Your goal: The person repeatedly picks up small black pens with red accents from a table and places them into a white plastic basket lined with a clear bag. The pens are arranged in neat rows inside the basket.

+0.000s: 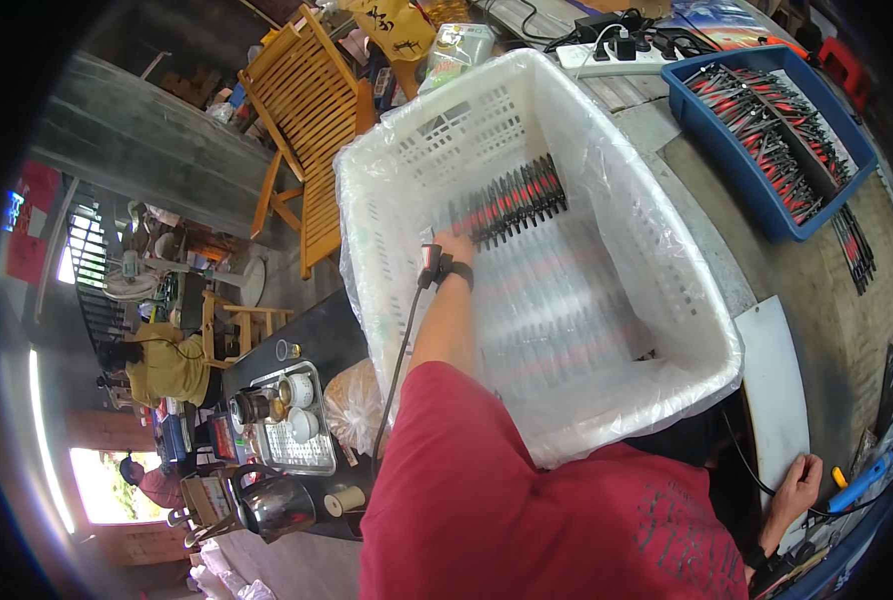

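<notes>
My left hand [454, 246] reaches into a large white plastic crate [657, 220] lined with clear film. Its fingers are curled at the left end of a row of slim black-and-red pieces [515, 203]; what they hold, if anything, is hidden. A dark band with a small cabled device [433, 265] sits at that wrist. Under translucent film in the crate, more such pieces [567, 340] show faintly in rows. At the lower right, my right hand [797, 487] is beside a white board [775, 370], its fingers drawn together with nothing visible in them.
A blue bin [687, 110] of similar pieces, split by a divider, stands at the upper right; several loose ones [854, 250] lie beside it. A power strip [612, 60] sits beyond the crate. To the left are a folding wooden chair [302, 110], a tea tray [327, 455] and a kettle [277, 505].
</notes>
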Demonstrator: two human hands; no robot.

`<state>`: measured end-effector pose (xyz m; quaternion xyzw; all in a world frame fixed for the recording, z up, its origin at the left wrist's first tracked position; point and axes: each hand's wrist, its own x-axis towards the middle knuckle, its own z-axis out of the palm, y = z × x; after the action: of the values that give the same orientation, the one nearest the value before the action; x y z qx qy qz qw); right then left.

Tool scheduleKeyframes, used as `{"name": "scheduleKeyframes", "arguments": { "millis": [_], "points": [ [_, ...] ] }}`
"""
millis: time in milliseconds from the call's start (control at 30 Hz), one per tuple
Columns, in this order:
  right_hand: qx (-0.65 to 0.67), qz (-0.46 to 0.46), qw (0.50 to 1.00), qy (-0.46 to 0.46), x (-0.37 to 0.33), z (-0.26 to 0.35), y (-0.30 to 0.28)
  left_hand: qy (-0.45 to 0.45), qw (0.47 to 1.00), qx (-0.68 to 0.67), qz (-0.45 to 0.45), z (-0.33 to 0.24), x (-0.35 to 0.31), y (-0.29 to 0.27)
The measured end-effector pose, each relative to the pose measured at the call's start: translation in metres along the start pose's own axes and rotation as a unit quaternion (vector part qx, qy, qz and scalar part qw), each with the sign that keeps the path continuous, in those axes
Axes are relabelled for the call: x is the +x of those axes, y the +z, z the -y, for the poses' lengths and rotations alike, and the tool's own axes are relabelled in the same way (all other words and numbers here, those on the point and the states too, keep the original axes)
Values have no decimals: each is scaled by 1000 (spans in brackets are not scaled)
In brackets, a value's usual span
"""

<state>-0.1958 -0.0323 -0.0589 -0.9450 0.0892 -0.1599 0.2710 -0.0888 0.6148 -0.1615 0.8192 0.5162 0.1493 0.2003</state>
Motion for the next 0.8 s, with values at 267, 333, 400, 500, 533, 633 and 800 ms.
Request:
{"name": "scheduleKeyframes", "arguments": {
  "millis": [267, 333, 400, 500, 533, 633, 800],
  "points": [
    [11, 7, 1000, 10, 0, -5, 0, 2, 1000, -4, 22, 7, 10, 8],
    [24, 9, 1000, 16, -1, -6, 0, 0, 999, -17, 27, 8, 9, 7],
    [16, 16, 1000, 15, 0, -7, -1, 1, 999, -11, 35, 8, 8, 5],
    [16, 15, 1000, 15, -1, -8, -1, 2, 999, -12, 45, 9, 5, 2],
    [28, 13, 999, 18, -1, -9, 0, 4, 999, -13, 42, 9, 3, 1],
    [19, 7, 1000, 8, 0, -9, 0, -2, 997, -62, 36, 12, 1, 4],
    [7, 8, 1000, 12, 0, -7, -1, -3, 997, -64, 40, 16, 5, 11]
  ]
}}
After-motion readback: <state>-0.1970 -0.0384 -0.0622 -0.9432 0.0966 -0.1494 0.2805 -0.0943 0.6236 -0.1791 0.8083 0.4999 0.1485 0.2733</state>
